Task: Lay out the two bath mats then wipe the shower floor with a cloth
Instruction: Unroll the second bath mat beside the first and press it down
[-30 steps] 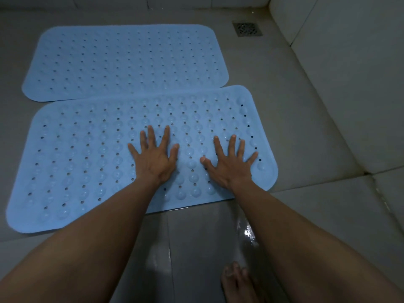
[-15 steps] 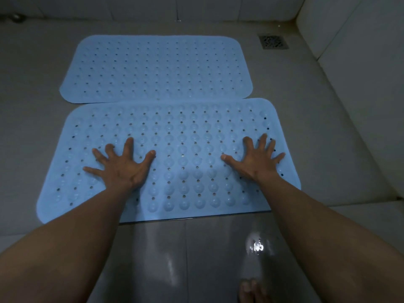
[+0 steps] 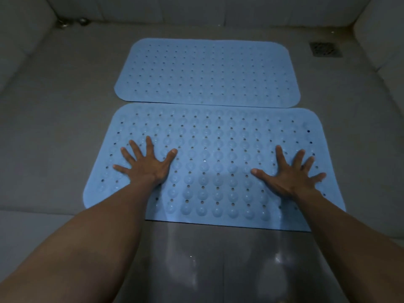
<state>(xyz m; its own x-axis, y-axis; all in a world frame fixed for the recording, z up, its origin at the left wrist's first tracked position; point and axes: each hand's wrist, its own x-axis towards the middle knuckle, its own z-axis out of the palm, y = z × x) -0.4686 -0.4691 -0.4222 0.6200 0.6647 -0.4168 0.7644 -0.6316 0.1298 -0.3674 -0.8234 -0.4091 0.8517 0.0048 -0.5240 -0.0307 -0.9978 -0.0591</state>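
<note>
Two light blue rubber bath mats with holes and bumps lie flat on the beige shower floor (image 3: 65, 119), long sides nearly touching. The far mat (image 3: 207, 71) lies toward the back wall. The near mat (image 3: 214, 154) has its suction cups facing up. My left hand (image 3: 146, 165) presses flat on the near mat's left part, fingers spread. My right hand (image 3: 288, 173) presses flat on its right part, fingers spread. Neither hand holds anything. No cloth is in view.
A square floor drain (image 3: 325, 49) sits at the back right corner. Tiled walls rise at the back and on both sides. Small metal fittings (image 3: 72, 21) sit at the back left. Wet, glossy darker floor (image 3: 218, 270) lies in front of the near mat.
Both hands have slid apart across the near mat, the left hand leftward and the right hand rightward. My view has shifted, so both mats now sit nearer the centre.
</note>
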